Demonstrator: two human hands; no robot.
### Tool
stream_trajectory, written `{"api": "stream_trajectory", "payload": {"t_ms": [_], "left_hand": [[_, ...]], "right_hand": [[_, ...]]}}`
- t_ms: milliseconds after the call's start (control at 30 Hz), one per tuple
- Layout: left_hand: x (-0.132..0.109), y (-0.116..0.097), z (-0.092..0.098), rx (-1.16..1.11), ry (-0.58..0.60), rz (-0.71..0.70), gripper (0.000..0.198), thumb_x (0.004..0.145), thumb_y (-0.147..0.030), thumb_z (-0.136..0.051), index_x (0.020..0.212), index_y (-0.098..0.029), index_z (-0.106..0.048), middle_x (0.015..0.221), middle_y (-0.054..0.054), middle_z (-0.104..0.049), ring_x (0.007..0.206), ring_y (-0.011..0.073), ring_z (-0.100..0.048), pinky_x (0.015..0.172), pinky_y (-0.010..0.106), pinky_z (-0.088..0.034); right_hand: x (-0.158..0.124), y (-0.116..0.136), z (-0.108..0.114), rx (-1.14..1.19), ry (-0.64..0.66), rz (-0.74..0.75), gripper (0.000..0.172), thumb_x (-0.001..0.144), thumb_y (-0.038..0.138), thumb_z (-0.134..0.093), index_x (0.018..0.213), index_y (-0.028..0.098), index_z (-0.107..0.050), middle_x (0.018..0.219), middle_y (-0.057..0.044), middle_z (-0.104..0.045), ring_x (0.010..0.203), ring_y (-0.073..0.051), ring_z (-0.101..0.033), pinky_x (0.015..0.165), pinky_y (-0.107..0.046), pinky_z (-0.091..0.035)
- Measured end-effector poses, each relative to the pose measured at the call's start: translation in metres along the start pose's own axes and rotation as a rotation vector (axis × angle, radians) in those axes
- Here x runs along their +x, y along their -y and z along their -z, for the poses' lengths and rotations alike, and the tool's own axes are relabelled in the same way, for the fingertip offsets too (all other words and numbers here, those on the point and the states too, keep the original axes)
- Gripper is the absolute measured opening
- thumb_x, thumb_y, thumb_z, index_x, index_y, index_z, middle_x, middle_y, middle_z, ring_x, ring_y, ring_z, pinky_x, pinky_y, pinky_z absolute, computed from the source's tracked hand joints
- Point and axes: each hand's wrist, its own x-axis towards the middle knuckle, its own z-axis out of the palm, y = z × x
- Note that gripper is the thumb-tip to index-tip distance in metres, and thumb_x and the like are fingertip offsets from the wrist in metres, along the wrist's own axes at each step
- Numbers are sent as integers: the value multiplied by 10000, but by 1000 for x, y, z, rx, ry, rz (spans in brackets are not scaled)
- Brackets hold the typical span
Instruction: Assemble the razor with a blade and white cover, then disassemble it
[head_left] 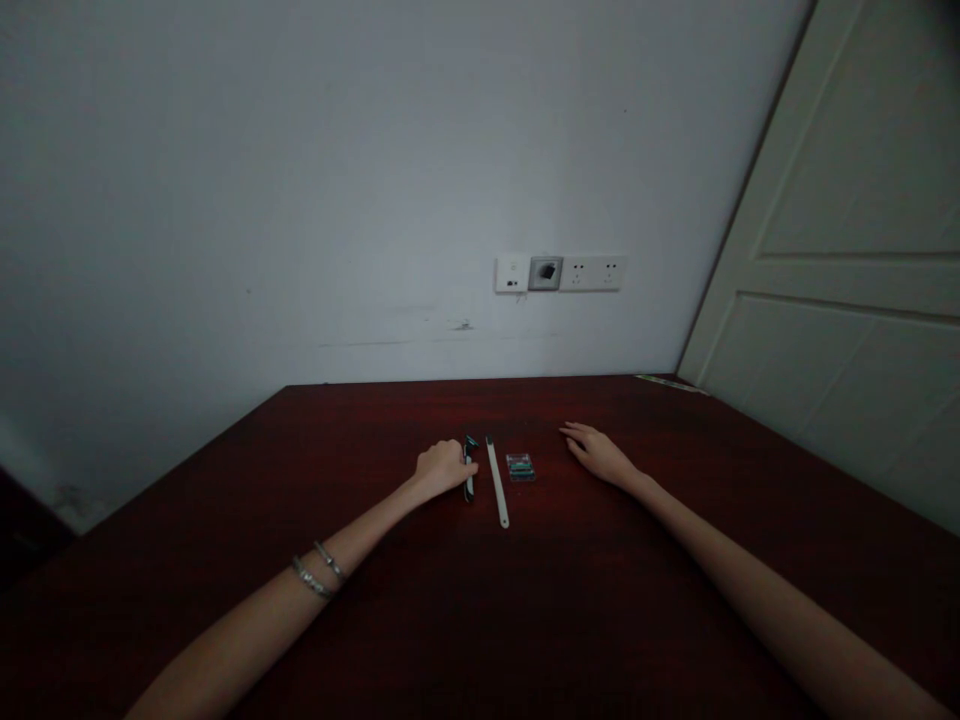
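My left hand lies on the dark red table with its fingers curled against a dark razor with a teal head, touching its handle. A slim white stick-like handle lies just right of the razor. A small clear pack of teal blade cartridges sits to the right of that. My right hand rests flat on the table right of the pack, fingers stretched out, holding nothing. Two bracelets circle my left forearm.
The table stands against a white wall with a row of sockets. A white door is at the right, close to the table's far right corner.
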Motion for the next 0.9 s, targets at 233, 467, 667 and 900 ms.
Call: {"api": "stream_trajectory", "payload": {"t_ms": [233,467,667,900], "left_hand": [[-1,-2,7,-57,-66,27,271,720,-403,-518,680,-174,-657,809,116,-677,804,262,-639,663,309,-453],[-5,-7,31,-123,-224,-16,307,757,-431,-475,659,-184,-628,759,79,-670,749,233,-627,617,281,-409],[-15,-15,48,-168,-260,-57,316,774,-451,-475,679,-183,-613,760,66,-662,717,203,-605,585,257,-365],[-22,-26,49,-205,-297,-120,301,796,-426,-461,674,-183,-589,700,38,-647,624,161,-570,523,232,-296]], "right_hand": [[0,0,2,31,19,-20,423,850,276,-383,1183,112,-587,1275,-145,-519,1195,-255,-459,1030,-386,-324],[15,22,14,169,-100,-102,364,781,255,-502,1094,132,-642,1298,-160,-482,1205,-281,-427,1012,-421,-315],[30,100,22,907,-40,-214,259,724,304,-573,910,185,-708,970,-86,-677,908,-216,-599,805,-362,-460],[32,153,13,1281,-19,-402,296,667,388,-644,867,184,-722,878,-67,-681,660,-136,-552,500,-221,-370]]}}
